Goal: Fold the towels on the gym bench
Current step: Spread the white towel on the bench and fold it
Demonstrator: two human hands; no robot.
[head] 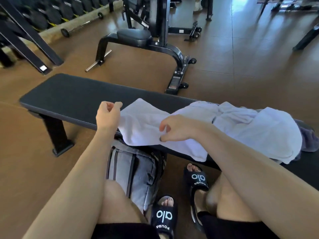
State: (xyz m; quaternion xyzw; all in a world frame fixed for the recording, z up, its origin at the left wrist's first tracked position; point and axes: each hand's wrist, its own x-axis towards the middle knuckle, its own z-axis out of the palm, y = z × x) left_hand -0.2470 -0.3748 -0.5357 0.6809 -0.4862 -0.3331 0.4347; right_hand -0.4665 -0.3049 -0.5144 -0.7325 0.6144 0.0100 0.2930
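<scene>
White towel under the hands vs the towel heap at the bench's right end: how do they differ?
The near towel lies spread, fairly flat; the heap is bunched and rumpled. Both hands, left hand and right hand, are at the near towel; nothing touches the heap. Both are white, on the bench.

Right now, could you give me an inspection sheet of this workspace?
Surface: black gym bench, left half bare.
Job's things: white towel spread across the bench; rumpled white towels heaped at the right.
Clutter: grey bag on the floor under the bench.
Hands: left hand at the towel's far corner, right hand pinching its middle.
Cables: nothing seen.
Surroundings: dumbbell rack, weight machine, brown floor.
</scene>
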